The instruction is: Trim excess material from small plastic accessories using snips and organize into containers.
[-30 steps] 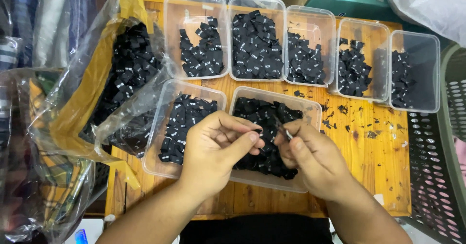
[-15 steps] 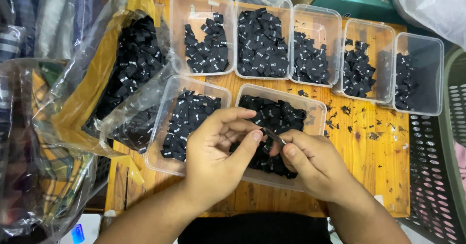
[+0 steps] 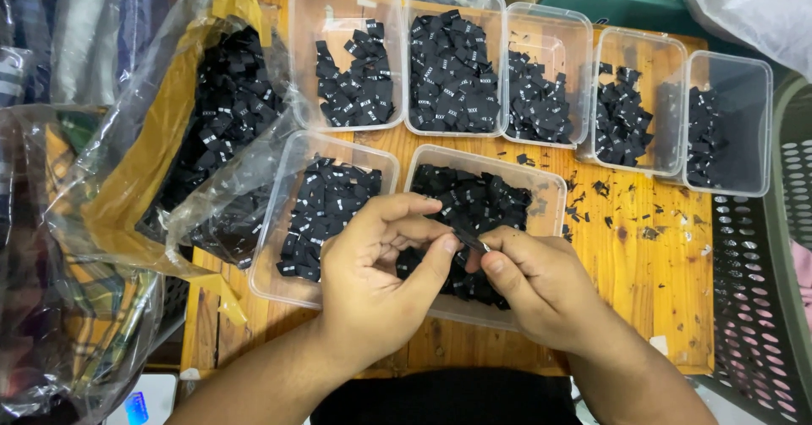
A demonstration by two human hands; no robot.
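Both grips meet over the near right container (image 3: 550,190): the left hand (image 3: 376,281) and right hand (image 3: 533,285) pinch one small black label (image 3: 470,241) between thumbs and fingertips, closed on it. That label sits just above the heap of black labels (image 3: 474,201) in the same container, on the wooden table (image 3: 651,281). A second container (image 3: 292,222) lies just left.

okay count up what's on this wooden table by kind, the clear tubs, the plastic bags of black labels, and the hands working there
Clear plastic tubs holding black labels: 7
Clear plastic bags of black labels: 1
Hands, left hand and right hand, pinching one black label: 2
Total: 10
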